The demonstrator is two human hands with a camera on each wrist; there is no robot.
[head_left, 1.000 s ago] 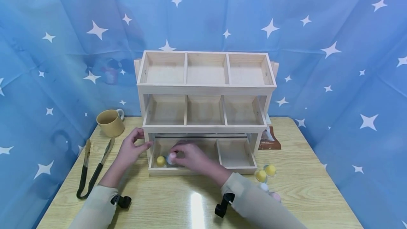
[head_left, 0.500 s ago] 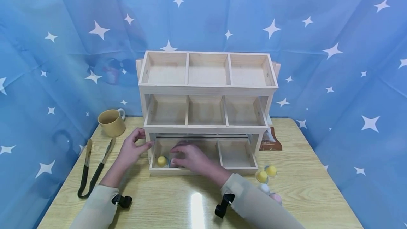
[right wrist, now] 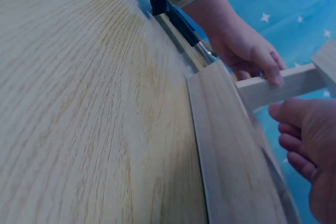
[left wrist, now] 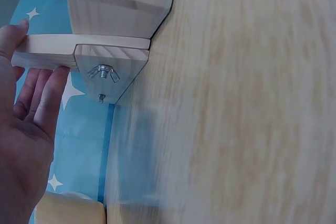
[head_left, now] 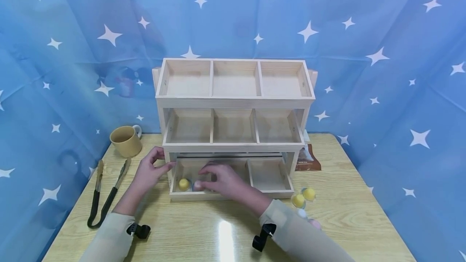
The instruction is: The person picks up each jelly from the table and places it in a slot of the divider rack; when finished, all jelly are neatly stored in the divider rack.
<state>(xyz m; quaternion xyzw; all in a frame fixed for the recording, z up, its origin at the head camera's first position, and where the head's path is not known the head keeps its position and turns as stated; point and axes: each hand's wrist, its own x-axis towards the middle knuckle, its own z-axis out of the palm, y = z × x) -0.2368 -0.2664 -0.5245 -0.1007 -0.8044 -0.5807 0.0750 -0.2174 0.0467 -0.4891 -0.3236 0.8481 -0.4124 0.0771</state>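
Note:
A pale three-tier wooden rack (head_left: 236,103) stands on the table, each tier split by dividers. My left hand (head_left: 148,173) holds its left side post, thumb on one side and fingers on the other, as the left wrist view shows around the wooden post (left wrist: 44,51). My right hand (head_left: 227,181) is inside the bottom tier, fingers loosely bent. Just left of its fingertips lies a small pink ball (head_left: 197,185), beside a yellow ball (head_left: 184,184) in the left part of that tier. In the right wrist view, my right hand (right wrist: 315,140) shows nothing between thumb and fingers.
Right of the rack lie two yellow balls (head_left: 298,201), a white ball (head_left: 301,213) and a pink ball (head_left: 314,224), partly behind my sleeve. A brown packet (head_left: 308,163) sits behind them. At left are a tan mug (head_left: 126,141) and black-handled tongs (head_left: 108,201).
My right hand has let go of the pink ball in the bottom tier and shifted slightly right, leaving it beside the yellow ball. My left hand stays on the post.

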